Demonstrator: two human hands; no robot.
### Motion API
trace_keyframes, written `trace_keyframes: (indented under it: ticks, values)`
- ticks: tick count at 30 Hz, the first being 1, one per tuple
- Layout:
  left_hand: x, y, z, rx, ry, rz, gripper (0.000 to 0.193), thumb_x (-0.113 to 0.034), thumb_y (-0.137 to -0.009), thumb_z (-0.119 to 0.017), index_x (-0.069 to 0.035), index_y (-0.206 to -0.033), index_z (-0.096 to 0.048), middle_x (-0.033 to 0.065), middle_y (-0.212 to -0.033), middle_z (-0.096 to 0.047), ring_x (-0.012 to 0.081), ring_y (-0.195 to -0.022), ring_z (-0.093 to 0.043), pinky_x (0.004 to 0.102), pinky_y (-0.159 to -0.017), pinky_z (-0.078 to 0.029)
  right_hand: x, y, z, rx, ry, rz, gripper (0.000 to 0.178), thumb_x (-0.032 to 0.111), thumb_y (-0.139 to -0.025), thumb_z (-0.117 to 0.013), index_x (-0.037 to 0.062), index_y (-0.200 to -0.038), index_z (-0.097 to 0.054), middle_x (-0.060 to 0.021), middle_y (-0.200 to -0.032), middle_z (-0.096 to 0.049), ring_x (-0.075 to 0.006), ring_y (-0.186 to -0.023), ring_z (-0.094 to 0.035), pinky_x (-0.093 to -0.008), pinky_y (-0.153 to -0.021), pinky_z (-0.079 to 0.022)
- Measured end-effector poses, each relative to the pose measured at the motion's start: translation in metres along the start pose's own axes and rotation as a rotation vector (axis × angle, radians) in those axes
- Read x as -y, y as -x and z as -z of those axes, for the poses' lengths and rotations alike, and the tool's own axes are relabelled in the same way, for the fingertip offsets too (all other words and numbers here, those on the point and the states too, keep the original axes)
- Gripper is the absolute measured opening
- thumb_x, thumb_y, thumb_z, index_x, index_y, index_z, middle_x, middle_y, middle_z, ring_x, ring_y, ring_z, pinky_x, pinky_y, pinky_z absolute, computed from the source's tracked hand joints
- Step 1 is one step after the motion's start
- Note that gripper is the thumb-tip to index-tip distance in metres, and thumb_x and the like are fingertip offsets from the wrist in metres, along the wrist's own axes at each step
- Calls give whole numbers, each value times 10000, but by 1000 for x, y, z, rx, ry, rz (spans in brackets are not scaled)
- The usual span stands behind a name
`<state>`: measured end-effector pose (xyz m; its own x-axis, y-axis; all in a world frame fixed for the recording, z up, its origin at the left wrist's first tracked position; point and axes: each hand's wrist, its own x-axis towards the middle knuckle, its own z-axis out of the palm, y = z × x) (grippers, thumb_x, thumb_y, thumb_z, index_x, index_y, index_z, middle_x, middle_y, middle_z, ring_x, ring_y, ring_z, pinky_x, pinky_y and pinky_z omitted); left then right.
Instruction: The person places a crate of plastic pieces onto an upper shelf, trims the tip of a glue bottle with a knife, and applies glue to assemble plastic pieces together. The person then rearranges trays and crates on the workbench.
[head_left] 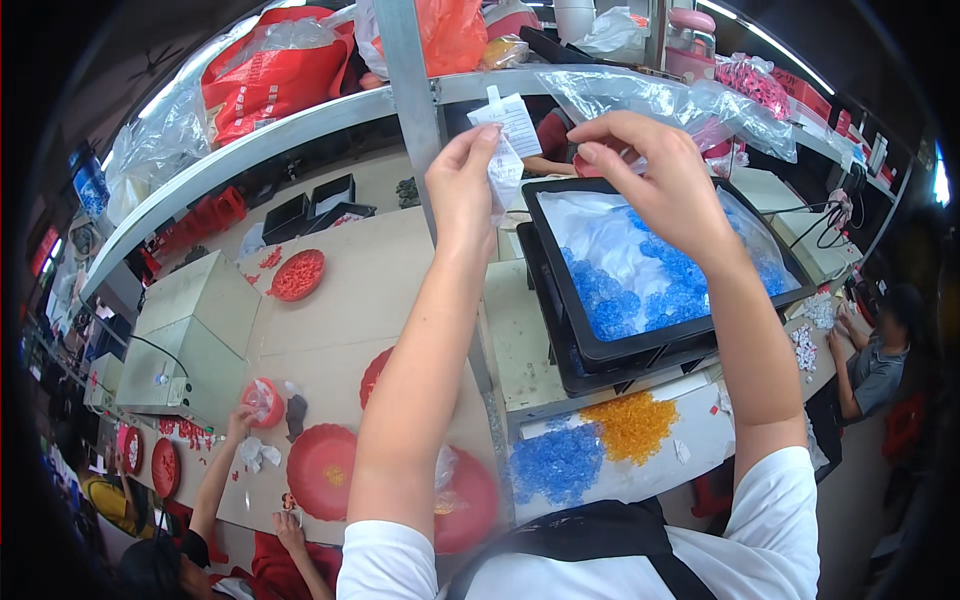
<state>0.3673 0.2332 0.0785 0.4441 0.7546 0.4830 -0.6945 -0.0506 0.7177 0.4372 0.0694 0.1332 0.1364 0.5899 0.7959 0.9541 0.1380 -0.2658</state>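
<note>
My left hand [462,185] is raised near the metal post, its thumb and fingers pinched on a printed white paper slip [518,130]. Part of the slip hangs folded below the fingertips. My right hand [655,180] hovers over a black crate [612,352], its fingers curved and apart, with nothing visible in them. Inside the crate, small clear-blue pieces [600,300] lie on and around a white plastic liner [632,262]. On the table nearer to me, a pile of blue pieces [556,465] touches a pile of amber pieces [630,425].
The metal post [405,90] rises to a shelf holding a red bag [270,85] and plastic bags. Red bowls [322,470] stand on the left table, where a co-worker's hand [290,530] works. Another person [880,350] sits at the right.
</note>
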Motion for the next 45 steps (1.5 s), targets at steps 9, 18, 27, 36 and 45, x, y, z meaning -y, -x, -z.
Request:
trace_keyframes:
  ticks: [9, 18, 27, 36, 45]
  values:
    - [-7, -21, -23, -94, 9, 11, 196, -122, -810, -559, 52, -891, -601, 70, -787, -610, 103, -687, -552, 229, -614, -429, -35, -38, -29, -46, 344, 366, 177, 58, -723, -538, 86, -876, -623, -65, -868, -563, -230, -904, -513, -326, -752, -433]
    - [2, -28, -29, -241, -52, -101, 204, -115, -818, -531, 72, -797, -609, 61, -709, -592, 93, -635, -523, 240, -568, -414, -50, -52, -48, -138, 683, 607, 405, 68, -674, -572, 204, -1056, -575, -52, -1245, -390, -217, -1162, -353, -341, -946, -302]
    - [5, -24, -23, -152, -162, -85, 212, -71, -749, -596, 64, -912, -589, 91, -757, -605, 105, -657, -549, 232, -562, -420, -49, -67, -35, 6, 842, 687, 600, 235, -667, -614, 263, -1231, -412, -120, -1315, -291, -304, -1214, -266, -477, -988, -214]
    - [-7, 4, -9, -71, -267, 229, 379, -151, -765, -581, -89, -1124, -477, 65, -997, -559, 185, -892, -571, 418, -850, -367, -52, -66, -36, -6, 863, 684, 654, 198, -654, -614, 264, -1259, -375, -125, -1350, -246, -305, -1231, -250, -480, -1001, -195]
    - [7, 20, 7, 8, -159, 275, 365, -309, -797, -587, -65, -1057, -509, 69, -990, -567, 205, -975, -534, 399, -867, -355, -52, -67, -40, 94, 935, 590, 880, 246, -551, -701, 285, -1317, -270, -136, -1363, -217, -313, -1252, -219, -495, -1006, -182]
